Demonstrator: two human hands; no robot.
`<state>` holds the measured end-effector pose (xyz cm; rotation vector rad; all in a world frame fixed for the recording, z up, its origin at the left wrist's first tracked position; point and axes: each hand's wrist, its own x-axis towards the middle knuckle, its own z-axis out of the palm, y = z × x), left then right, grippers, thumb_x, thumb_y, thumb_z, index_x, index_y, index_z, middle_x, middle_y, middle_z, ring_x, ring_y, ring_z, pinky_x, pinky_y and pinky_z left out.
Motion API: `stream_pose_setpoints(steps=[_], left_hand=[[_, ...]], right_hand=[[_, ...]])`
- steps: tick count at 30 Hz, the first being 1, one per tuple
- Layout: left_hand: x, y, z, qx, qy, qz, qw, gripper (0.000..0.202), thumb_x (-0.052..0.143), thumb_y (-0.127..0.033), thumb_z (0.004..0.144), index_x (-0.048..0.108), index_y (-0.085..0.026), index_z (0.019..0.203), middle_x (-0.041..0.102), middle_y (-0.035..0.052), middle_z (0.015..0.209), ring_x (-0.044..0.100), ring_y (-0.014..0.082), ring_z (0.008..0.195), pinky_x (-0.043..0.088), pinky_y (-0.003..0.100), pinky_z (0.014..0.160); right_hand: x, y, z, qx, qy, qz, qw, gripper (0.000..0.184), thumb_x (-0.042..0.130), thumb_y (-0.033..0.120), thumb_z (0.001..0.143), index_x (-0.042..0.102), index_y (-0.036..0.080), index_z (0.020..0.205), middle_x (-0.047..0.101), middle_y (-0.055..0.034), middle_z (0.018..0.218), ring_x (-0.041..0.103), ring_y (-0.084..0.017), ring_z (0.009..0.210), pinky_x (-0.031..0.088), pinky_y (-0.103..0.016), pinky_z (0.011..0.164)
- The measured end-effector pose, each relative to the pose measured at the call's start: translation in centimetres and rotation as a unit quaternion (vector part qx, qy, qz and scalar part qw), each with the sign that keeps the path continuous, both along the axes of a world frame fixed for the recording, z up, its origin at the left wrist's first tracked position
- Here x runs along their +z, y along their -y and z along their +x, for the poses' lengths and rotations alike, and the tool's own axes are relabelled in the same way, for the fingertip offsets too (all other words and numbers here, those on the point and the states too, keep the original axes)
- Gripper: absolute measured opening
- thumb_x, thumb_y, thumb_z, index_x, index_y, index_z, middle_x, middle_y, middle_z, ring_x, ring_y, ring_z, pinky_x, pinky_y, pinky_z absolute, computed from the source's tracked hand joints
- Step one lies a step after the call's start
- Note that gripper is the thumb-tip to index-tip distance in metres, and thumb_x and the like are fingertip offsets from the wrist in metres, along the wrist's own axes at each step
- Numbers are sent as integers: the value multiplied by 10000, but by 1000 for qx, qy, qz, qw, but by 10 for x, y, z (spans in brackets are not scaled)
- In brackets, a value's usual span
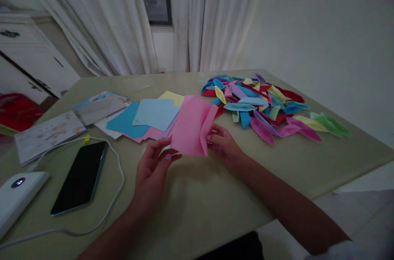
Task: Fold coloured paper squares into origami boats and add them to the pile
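We pinch the thin, floppy pink paper sheet (192, 126) along its lower edge, right hand (223, 143) firmly, left hand (152, 169) seemingly too.

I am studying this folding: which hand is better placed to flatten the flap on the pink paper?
Probably the right hand: it touches the flap at the pink paper's right edge. The left hand is at its lower left corner.
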<state>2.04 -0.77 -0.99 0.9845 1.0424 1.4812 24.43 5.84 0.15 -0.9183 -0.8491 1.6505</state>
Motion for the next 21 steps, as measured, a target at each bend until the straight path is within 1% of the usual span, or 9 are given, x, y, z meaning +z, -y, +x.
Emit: stream_pose_setpoints(steps=[2,5,8,10,12,14,15,17,21], left_hand=[[1,-6,-6,11,-13,5,1000,374,748,-278,988,648,-342,1342,716,39,1397,771,148,964,653,280,819],[1,-13,-13,-21,-86,20,996,447,704,-281,1018,602,-357,1446,690,58,1412,754,146,967,636,276,815],[-2,-15,-18,-85,-134,62,985,695,732,-267,992,447,-418,1608,654,73,1444,748,162,940,636,309,806],[-3,-16,-23,-118,-180,104,971,792,768,-214,950,429,-431,1633,663,75,1428,747,183,962,629,313,804],[-2,-17,-29,-135,-251,149,947,668,770,-156,930,593,-407,1524,725,55,1321,747,199,1007,612,301,834],[0,-20,-33,-152,-317,197,915,391,736,-134,952,779,-362,1267,774,35,1203,746,209,1053,589,299,884],[1,-21,-35,-154,-335,213,905,313,730,-140,964,811,-348,1184,785,30,1173,748,207,1053,582,293,883],[2,-23,-35,-156,-341,223,900,271,739,-161,970,822,-334,1161,800,33,1192,757,215,1071,582,296,886],[2,-22,-33,-143,-321,204,914,342,806,-171,918,811,-327,1222,809,46,1238,763,244,1111,597,329,908]], right_hand=[[3,1,1,17,17,-7,1000,263,858,193,629,668,209,810,664,42,753,580,-118,630,454,-243,591],[7,1,3,44,73,6,996,175,820,229,665,712,192,797,643,39,730,519,-100,601,354,-230,543],[9,-1,4,57,121,32,990,222,876,295,686,738,189,825,661,31,743,528,-108,634,370,-237,575],[9,-2,5,53,138,39,988,320,944,327,661,740,194,869,682,29,758,555,-115,653,391,-241,592],[9,-2,6,42,148,43,987,392,991,341,634,734,198,893,701,26,774,582,-119,662,403,-242,594],[9,-2,7,34,156,48,986,413,1011,346,624,734,196,891,714,23,790,597,-117,663,410,-237,588],[9,-1,8,35,160,50,985,413,1017,346,621,736,193,882,720,20,796,604,-117,663,414,-236,586],[10,-1,8,42,158,50,985,406,1018,353,627,741,190,875,730,14,810,619,-119,667,425,-235,583],[10,-1,9,61,152,60,985,389,1004,359,666,754,191,912,753,-2,867,651,-129,696,459,-240,593]])
